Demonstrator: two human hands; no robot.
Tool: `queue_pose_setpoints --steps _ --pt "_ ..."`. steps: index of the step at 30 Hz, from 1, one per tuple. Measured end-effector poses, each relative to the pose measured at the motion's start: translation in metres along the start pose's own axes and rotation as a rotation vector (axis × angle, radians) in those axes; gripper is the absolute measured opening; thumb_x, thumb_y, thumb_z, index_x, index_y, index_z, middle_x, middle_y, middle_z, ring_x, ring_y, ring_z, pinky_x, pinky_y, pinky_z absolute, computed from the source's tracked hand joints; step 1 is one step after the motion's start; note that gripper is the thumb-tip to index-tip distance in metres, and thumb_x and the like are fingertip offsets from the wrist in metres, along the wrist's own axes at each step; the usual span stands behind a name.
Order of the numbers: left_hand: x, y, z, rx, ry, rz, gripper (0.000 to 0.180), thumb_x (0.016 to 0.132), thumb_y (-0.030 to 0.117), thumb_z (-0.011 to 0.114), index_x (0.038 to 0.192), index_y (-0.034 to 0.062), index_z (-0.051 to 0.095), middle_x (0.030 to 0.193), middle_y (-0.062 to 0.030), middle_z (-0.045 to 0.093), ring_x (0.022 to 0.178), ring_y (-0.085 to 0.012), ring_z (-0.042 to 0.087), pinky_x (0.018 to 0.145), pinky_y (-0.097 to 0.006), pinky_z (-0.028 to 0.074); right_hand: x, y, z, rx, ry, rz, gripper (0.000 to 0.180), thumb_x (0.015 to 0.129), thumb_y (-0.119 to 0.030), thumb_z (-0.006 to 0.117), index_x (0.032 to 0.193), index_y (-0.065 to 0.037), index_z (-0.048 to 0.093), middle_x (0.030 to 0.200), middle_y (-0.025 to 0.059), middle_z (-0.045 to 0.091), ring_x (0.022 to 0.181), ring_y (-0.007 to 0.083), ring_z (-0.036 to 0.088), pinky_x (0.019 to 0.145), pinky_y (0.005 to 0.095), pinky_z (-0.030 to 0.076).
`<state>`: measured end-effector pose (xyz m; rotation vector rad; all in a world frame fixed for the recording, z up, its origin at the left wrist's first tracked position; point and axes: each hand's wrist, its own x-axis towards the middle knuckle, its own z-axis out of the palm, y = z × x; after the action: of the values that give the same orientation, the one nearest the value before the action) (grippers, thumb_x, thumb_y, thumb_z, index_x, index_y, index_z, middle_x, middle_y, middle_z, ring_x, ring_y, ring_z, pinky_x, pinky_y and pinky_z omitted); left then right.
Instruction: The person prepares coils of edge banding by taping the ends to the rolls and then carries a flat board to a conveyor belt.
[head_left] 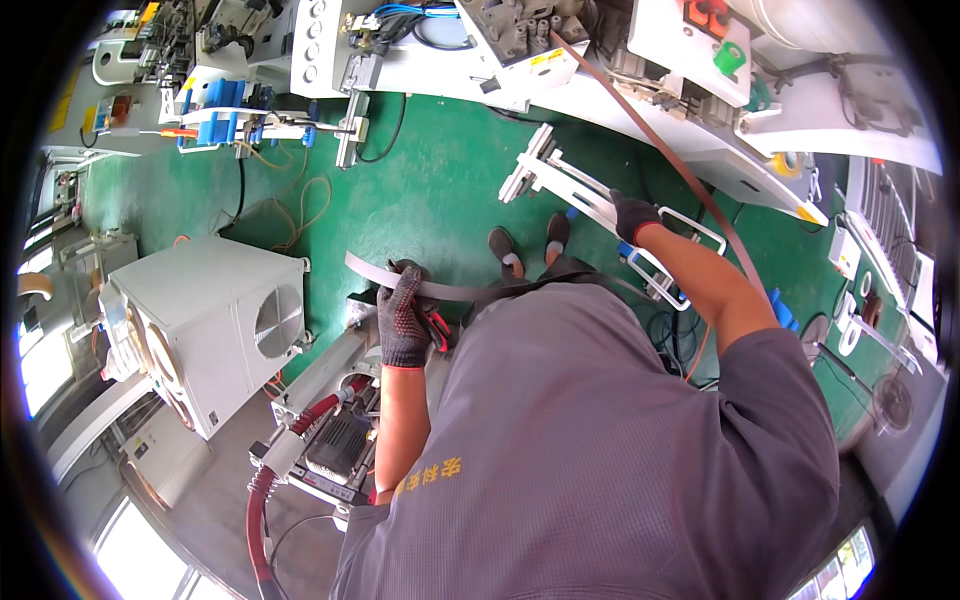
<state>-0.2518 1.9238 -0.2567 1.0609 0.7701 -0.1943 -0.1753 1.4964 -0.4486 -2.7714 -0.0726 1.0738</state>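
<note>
My left hand [402, 318], in a dark knitted glove, is closed around a thin flat grey strip [450, 292]. One end of this strip sticks out to the left past my fingers, and the other runs toward my waist and behind my shirt. A red and black tool handle [437, 328] shows beside the same palm; its working end is hidden. On the right, my gloved right hand [632, 216] is closed over the edge of a long white metal arm [575, 187] with a clamp-like bracket at its far end. The undersides of those fingers are hidden.
A grey cabinet with a round fan opening [215, 310] stands at left. Beside my left forearm is a machine with a motor [338, 445] and a red hose [257, 515]. White machine benches [600, 105] line the far side. A brown strip [665, 140] slants down at right over green floor [430, 170].
</note>
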Motion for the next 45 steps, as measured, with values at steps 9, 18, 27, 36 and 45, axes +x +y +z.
queue_pose_setpoints --steps 9,18,27,36,45 --pt "-0.007 -0.007 0.010 0.011 0.049 0.030 0.018 0.090 0.018 0.072 0.100 0.0068 0.063 0.085 -0.0018 0.062 0.072 -0.0120 0.058 0.063 -0.026 0.048 -0.047 0.012 -0.035 0.163 0.147 -0.059 0.057 0.088 -0.016 0.062 0.144 -0.020 0.052 0.120 0.0206 0.068 0.107 0.0387 0.065 0.091 0.0483 0.054" --pt "-0.006 0.002 0.026 0.074 0.020 0.010 0.019 0.089 0.018 0.072 0.102 0.0073 0.063 0.085 -0.0023 0.062 0.069 -0.0112 0.057 0.060 -0.026 0.046 -0.113 -0.013 -0.114 0.220 0.542 -0.398 0.045 0.091 -0.013 0.061 0.136 -0.020 0.060 0.108 0.0116 0.070 0.088 0.0336 0.069 0.074 0.0436 0.057" --pt "0.028 -0.024 0.021 -0.102 -0.058 0.052 0.015 0.092 0.019 0.066 0.099 0.0070 0.062 0.087 -0.0064 0.063 0.073 -0.0174 0.060 0.064 -0.030 0.050 -0.143 -0.007 -0.128 0.159 0.614 -0.389 0.042 0.091 -0.012 0.063 0.132 -0.018 0.063 0.104 0.0099 0.070 0.085 0.0317 0.070 0.072 0.0426 0.057" --pt "0.196 -0.244 0.017 -0.378 -0.145 -0.434 0.025 0.088 0.008 0.064 0.109 0.0073 0.051 0.089 -0.0101 0.063 0.070 -0.0220 0.062 0.059 -0.036 0.051 -0.160 -0.020 -0.139 0.238 0.591 -0.211 0.041 0.090 -0.015 0.070 0.130 -0.008 0.064 0.117 0.0200 0.070 0.103 0.0368 0.070 0.088 0.0421 0.057" --pt "0.313 -0.466 0.096 0.428 0.372 -0.235 0.024 0.080 0.020 0.074 0.078 -0.0003 0.062 0.063 -0.0093 0.061 0.051 -0.0202 0.057 0.050 -0.037 0.047 -0.204 -0.003 -0.088 0.062 0.497 0.050 0.048 0.075 -0.006 0.082 0.119 0.003 0.064 0.098 0.0216 0.072 0.085 0.0398 0.070 0.077 0.0453 0.056"
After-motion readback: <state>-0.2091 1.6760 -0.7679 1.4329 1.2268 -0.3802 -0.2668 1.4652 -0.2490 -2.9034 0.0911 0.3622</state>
